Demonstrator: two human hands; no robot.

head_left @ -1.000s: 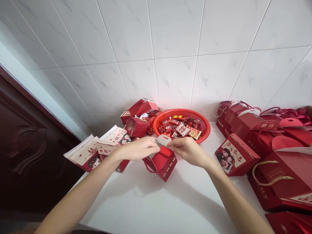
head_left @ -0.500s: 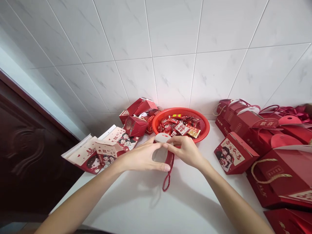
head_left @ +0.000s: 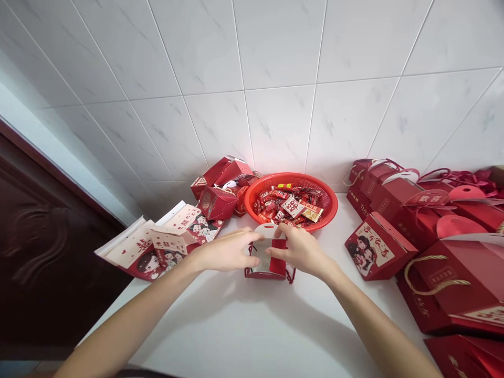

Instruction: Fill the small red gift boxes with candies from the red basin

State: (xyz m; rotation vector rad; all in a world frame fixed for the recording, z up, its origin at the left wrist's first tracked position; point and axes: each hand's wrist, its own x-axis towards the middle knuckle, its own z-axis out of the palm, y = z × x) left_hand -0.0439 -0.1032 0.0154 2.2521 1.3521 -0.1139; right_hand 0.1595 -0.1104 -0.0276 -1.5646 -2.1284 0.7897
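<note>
A small red gift box (head_left: 264, 274) stands on the white table before me with its top opened out, its pale inside showing and a dark red cord at its right side. My left hand (head_left: 230, 250) grips the box's left side, thumb and fingers curled at the edge. On the other side, my right hand (head_left: 301, 249) holds the red right flap, thumb inside and fingers toward the back. Just behind the box, a red plastic basket (head_left: 333, 210) holds many wrapped sweets (head_left: 293, 206).
Printed flat cartons (head_left: 177, 223) lie to the left. Several red boxes (head_left: 218, 203) are heaped behind them against the tiled wall (head_left: 279, 121). On the right, many red boxes with cord handles (head_left: 452, 273) stand in rows, one printed box (head_left: 380, 249) nearest me.
The box has been opened up and turned, so its inside now faces me. My hands have moved apart to its two sides, and the cord no longer hangs in front.
</note>
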